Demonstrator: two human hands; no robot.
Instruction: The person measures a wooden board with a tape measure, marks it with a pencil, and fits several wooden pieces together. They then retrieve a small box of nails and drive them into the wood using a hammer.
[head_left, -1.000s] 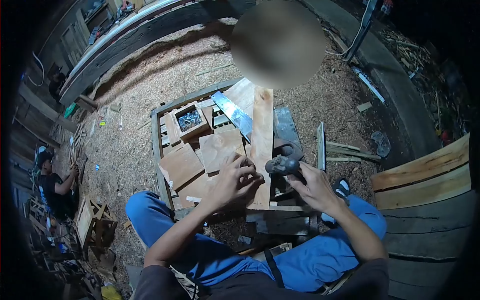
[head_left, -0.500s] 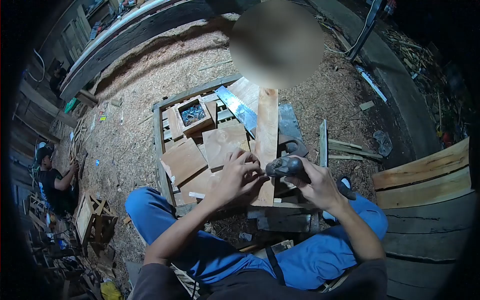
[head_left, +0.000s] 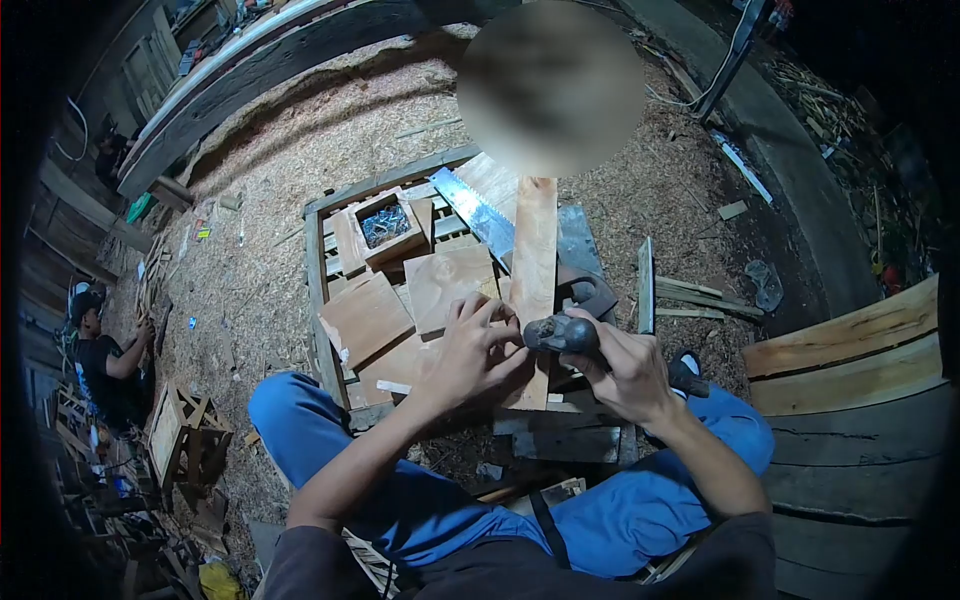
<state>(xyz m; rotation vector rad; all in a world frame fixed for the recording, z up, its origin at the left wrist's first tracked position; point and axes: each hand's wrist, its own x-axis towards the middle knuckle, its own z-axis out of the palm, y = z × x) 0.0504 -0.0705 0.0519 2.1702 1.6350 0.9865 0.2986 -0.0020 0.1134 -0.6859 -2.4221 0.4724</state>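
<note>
My right hand (head_left: 628, 372) grips a hammer (head_left: 562, 333), its dark metal head over the lower part of a long light plank (head_left: 535, 240) and its handle reaching back past my wrist. Beside the plank's left edge, my left hand (head_left: 468, 352) has its fingertips pinched together close to the hammer head. Whatever those fingers hold is too small to make out. Flat wood pieces, a square board (head_left: 450, 280) and another board (head_left: 366, 322), lie left of and beyond my left hand. A wooden box (head_left: 398, 250) of nails stands behind them.
A handsaw (head_left: 474, 215) lies left of the plank on the slatted low table (head_left: 316, 262). Loose wood strips (head_left: 690, 292) and wide slabs (head_left: 850, 345) are at the right. Another person (head_left: 108, 350) works at far left. Shavings cover the ground (head_left: 270, 210).
The hammer head has shifted slightly left, toward my left fingers, and its handle has turned a little with my right hand. My left hand stays nearly in place.
</note>
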